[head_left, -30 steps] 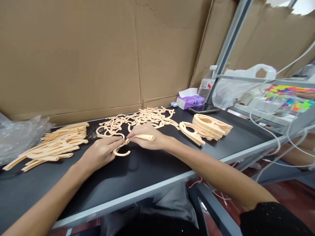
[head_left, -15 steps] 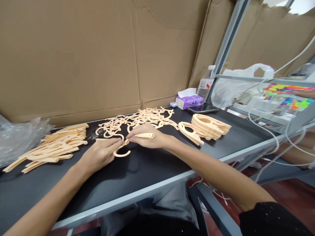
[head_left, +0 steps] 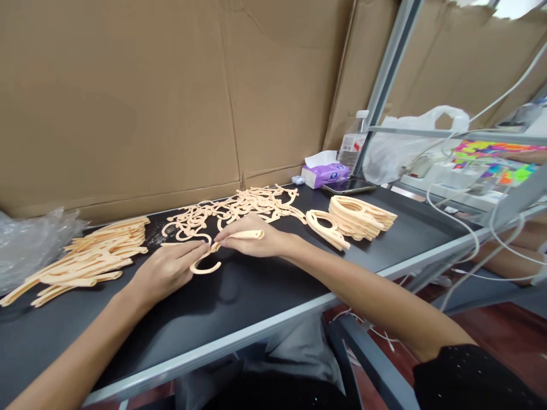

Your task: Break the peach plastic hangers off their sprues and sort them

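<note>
Above the black tabletop, my left hand (head_left: 164, 267) and my right hand (head_left: 252, 236) meet at a cream plastic clothes hanger. Closed fingers of my right hand grip one hanger arm (head_left: 252, 234), whose end sticks out over the back of the hand. My left hand is closed on the other side, with a thin arm end showing behind its knuckles. Between the hands, the curved hanger hook (head_left: 207, 269) points down toward me. The fingertips hide most of the joint. Loose hooks (head_left: 248, 205) lie heaped just behind the hands.
Hanger arms (head_left: 98, 256) are piled at left beside clear plastic wrap (head_left: 38, 245). Folded hangers (head_left: 359, 216) are stacked at right. Behind them are a phone (head_left: 348, 186), a purple tissue pack (head_left: 325, 173) and a bottle (head_left: 352, 142). Cardboard (head_left: 119, 102) stands along the back; white cables (head_left: 465, 228) hang at right.
The whole view has shifted slightly, so everything appears a little further left. Both hands keep their grip on the hanger, with little visible change between them.
</note>
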Action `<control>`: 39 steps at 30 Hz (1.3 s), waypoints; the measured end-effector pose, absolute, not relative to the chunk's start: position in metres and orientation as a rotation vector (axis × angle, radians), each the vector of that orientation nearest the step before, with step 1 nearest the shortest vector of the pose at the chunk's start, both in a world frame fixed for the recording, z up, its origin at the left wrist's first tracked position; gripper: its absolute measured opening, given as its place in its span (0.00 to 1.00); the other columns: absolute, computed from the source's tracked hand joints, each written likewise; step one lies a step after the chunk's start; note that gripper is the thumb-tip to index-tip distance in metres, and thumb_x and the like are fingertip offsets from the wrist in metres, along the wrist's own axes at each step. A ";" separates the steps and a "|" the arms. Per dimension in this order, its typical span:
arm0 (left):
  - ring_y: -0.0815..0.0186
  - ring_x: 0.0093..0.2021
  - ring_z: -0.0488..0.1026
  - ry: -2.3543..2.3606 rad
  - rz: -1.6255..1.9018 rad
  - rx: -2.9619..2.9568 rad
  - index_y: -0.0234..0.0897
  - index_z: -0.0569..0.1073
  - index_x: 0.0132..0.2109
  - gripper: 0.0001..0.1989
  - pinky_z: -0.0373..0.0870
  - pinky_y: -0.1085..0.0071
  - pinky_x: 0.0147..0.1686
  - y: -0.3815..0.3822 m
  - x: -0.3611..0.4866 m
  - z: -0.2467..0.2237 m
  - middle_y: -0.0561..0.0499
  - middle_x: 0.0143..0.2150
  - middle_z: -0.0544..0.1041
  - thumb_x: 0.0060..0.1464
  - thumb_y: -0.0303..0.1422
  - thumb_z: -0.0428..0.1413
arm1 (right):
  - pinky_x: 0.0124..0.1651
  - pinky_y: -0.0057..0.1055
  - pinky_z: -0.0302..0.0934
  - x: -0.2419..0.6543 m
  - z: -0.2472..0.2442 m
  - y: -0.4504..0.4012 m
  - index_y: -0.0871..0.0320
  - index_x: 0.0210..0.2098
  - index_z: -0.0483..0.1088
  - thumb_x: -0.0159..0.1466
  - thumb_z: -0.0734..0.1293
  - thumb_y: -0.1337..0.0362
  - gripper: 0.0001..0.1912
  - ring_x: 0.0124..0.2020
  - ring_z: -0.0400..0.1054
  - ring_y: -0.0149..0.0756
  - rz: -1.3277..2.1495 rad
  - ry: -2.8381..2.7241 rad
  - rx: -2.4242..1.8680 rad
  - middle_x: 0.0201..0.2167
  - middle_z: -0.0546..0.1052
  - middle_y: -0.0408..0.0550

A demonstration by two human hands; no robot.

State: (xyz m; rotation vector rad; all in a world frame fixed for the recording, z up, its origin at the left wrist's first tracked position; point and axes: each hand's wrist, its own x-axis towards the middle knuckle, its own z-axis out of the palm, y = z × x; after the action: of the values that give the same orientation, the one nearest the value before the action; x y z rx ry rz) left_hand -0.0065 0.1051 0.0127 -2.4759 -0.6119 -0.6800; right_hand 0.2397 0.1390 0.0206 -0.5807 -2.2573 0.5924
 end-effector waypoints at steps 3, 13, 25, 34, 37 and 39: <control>0.61 0.37 0.81 -0.600 -0.712 -2.476 0.34 0.75 0.49 0.16 0.78 0.72 0.37 0.103 -0.005 0.016 0.42 0.43 0.82 0.57 0.21 0.49 | 0.41 0.25 0.63 0.238 0.021 0.137 0.58 0.36 0.80 0.61 0.67 0.72 0.09 0.37 0.75 0.30 0.668 -2.199 -0.633 0.35 0.82 0.45; 0.62 0.38 0.81 -0.666 -0.755 -2.549 0.35 0.76 0.48 0.16 0.77 0.72 0.39 0.103 -0.004 0.017 0.44 0.43 0.82 0.56 0.22 0.49 | 0.32 0.25 0.64 0.230 0.012 0.138 0.61 0.34 0.81 0.57 0.69 0.71 0.08 0.27 0.72 0.29 0.993 -1.931 -0.748 0.24 0.79 0.45; 0.59 0.42 0.81 -0.775 -0.838 -2.518 0.37 0.78 0.48 0.14 0.77 0.69 0.40 0.107 -0.009 0.013 0.44 0.46 0.82 0.57 0.25 0.54 | 0.29 0.25 0.65 0.221 0.016 0.134 0.62 0.30 0.79 0.55 0.69 0.70 0.05 0.24 0.71 0.29 1.292 -1.617 -0.755 0.21 0.77 0.44; 0.61 0.36 0.81 -0.999 -1.222 -2.362 0.41 0.80 0.37 0.04 0.77 0.67 0.39 0.103 0.009 0.022 0.51 0.36 0.83 0.56 0.34 0.60 | 0.31 0.25 0.65 0.222 0.022 0.133 0.63 0.31 0.76 0.56 0.70 0.70 0.02 0.27 0.75 0.31 1.753 -1.262 -0.665 0.24 0.79 0.47; 0.58 0.37 0.80 -1.296 -1.416 -2.328 0.40 0.80 0.35 0.08 0.77 0.63 0.41 0.101 0.014 0.022 0.50 0.36 0.83 0.53 0.39 0.62 | 0.33 0.24 0.66 0.222 0.025 0.132 0.62 0.33 0.76 0.58 0.71 0.68 0.04 0.29 0.75 0.31 1.854 -1.204 -0.628 0.27 0.80 0.49; 0.57 0.38 0.80 -1.503 -1.532 -2.357 0.40 0.81 0.36 0.10 0.78 0.62 0.40 0.100 0.016 0.021 0.49 0.38 0.83 0.51 0.41 0.63 | 0.32 0.24 0.65 0.223 0.027 0.133 0.62 0.34 0.76 0.59 0.71 0.65 0.06 0.28 0.74 0.30 1.855 -1.233 -0.644 0.27 0.80 0.49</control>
State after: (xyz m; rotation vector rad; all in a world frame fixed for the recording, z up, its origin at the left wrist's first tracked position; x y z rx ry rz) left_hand 0.0158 0.1000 0.0212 -2.3567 -1.5027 -1.5317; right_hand 0.2231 0.1328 0.0272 -0.6435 -1.2326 1.8553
